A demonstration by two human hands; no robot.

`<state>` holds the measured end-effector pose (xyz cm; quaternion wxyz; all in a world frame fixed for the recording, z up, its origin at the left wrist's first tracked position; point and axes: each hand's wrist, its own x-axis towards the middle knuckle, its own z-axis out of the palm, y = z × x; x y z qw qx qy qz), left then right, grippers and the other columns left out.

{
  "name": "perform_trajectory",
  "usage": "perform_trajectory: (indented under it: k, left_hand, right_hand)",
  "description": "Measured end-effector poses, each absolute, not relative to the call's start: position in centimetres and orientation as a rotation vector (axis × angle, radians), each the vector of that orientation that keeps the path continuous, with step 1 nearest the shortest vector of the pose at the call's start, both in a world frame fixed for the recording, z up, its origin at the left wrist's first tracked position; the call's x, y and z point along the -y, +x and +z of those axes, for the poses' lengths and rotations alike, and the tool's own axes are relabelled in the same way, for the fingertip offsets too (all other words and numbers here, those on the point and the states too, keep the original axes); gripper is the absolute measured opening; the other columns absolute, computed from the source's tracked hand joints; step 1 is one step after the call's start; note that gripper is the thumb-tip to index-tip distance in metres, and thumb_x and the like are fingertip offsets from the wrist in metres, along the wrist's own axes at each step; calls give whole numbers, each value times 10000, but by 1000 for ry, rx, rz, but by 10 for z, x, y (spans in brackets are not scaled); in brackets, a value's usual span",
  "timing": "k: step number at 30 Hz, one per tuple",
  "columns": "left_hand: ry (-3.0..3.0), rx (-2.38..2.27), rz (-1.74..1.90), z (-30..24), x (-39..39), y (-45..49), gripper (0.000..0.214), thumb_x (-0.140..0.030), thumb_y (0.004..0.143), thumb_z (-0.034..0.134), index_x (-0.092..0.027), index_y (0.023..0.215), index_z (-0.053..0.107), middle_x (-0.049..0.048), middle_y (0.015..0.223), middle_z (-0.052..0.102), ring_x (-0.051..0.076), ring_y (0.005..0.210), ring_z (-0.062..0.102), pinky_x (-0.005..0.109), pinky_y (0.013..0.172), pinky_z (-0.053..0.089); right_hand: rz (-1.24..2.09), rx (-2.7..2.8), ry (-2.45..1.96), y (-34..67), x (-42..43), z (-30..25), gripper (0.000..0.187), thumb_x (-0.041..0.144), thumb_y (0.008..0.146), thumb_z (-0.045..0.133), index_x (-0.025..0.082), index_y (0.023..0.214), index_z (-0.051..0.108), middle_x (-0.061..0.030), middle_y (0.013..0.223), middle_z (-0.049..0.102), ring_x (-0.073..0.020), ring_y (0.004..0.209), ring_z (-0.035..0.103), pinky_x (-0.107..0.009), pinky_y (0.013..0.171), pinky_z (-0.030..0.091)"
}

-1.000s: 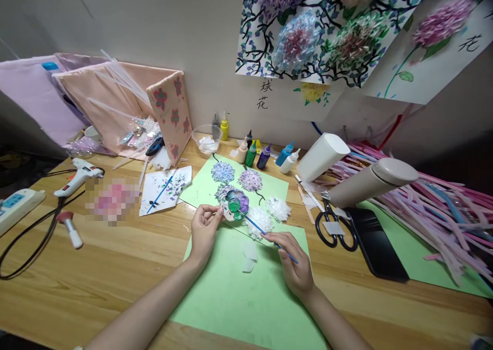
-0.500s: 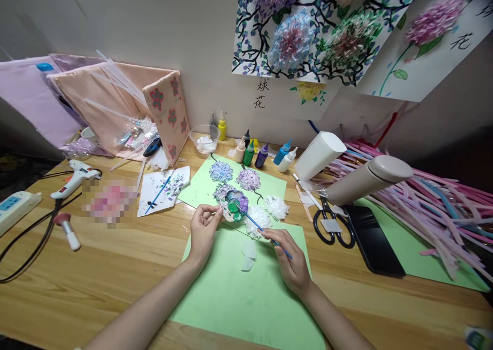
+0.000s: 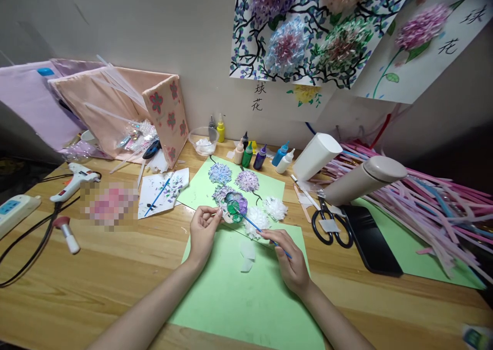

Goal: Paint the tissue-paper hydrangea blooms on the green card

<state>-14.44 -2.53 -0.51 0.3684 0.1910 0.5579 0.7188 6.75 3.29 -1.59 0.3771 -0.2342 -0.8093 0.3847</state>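
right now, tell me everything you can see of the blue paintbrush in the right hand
The paintbrush is a thin blue stick. It slants from the right hand, which pinches it near its rear end, up-left to the palette, where its tip meets green paint. It passes over a white flower. The bristles are too small to tell.

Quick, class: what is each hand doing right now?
Left hand: pinches the edge of the palette.
Right hand: closed on the paintbrush, tip at the palette.
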Motion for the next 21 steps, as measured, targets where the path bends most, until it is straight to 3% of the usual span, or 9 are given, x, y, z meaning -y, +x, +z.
perform_trajectory:
  k: [5,21]
  left_hand:
    - [495,-1429,1850,-5,25,-145,333,-363,676,769,-165,785,524,37,821,683,137,723,664,264,691,556]
    - [502,-1458,1834,-4,25,-145,338,-378,670,766,-174,787,523,37,815,680,158,737,668,283,711,552]
  right_hand:
    - [931,1877,-677,71,-34,-21,334,313,958,304,268,1092,607,-62,1017,662,-200,917,582,-329,710,481]
    - [941,1743,-718,71,-35,-21,335,319,940,326,226,1026,636,-92,979,669,-225,859,590,-364,668,468]
